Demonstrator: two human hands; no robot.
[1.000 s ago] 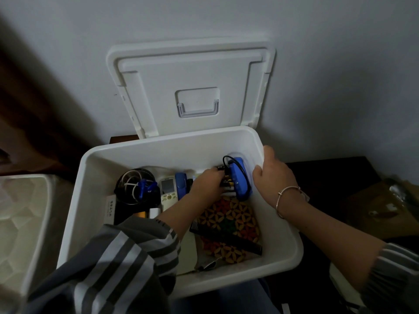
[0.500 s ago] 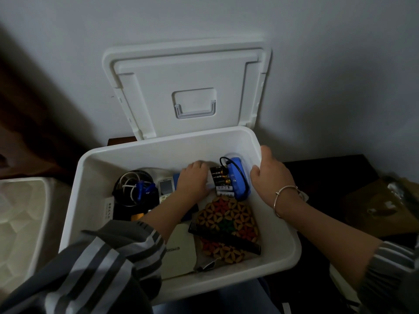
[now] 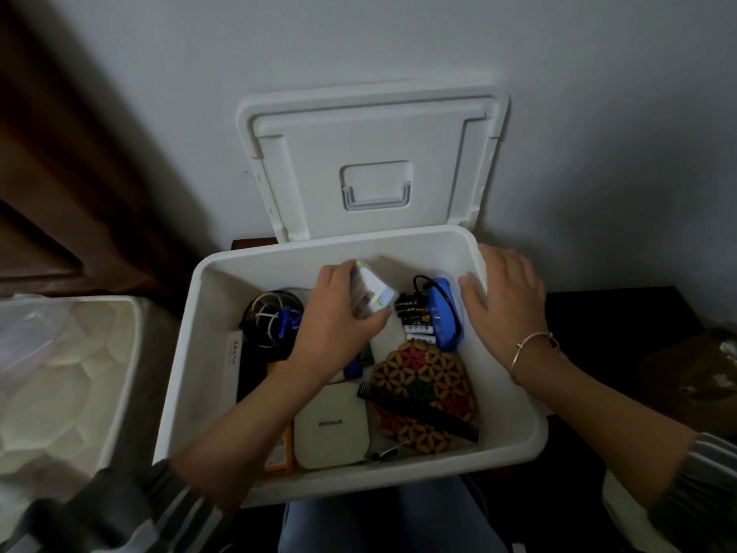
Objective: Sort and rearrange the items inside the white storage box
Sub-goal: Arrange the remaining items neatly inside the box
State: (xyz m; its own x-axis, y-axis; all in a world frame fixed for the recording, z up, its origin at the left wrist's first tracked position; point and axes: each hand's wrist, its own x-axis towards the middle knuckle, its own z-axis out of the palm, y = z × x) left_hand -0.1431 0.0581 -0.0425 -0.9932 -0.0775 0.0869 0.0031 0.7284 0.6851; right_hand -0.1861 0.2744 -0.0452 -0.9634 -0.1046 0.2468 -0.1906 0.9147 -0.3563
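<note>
Apparently mid-sort: held small white carton (image 3: 369, 297) clamped in left hand (image 3: 331, 325) above far middle of white storage box (image 3: 279, 269); laid right hand (image 3: 504, 301) flat, fingers straight, on box's right rim. Next, likely needed a free slot inside box beside batteries (image 3: 412, 313).

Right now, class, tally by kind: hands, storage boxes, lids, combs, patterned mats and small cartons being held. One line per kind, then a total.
hands: 2 (left hand, right hand)
storage box: 1
lid: 1
comb: 1
patterned mat: 1
small carton, held in the left hand: 1
Total: 7
</note>
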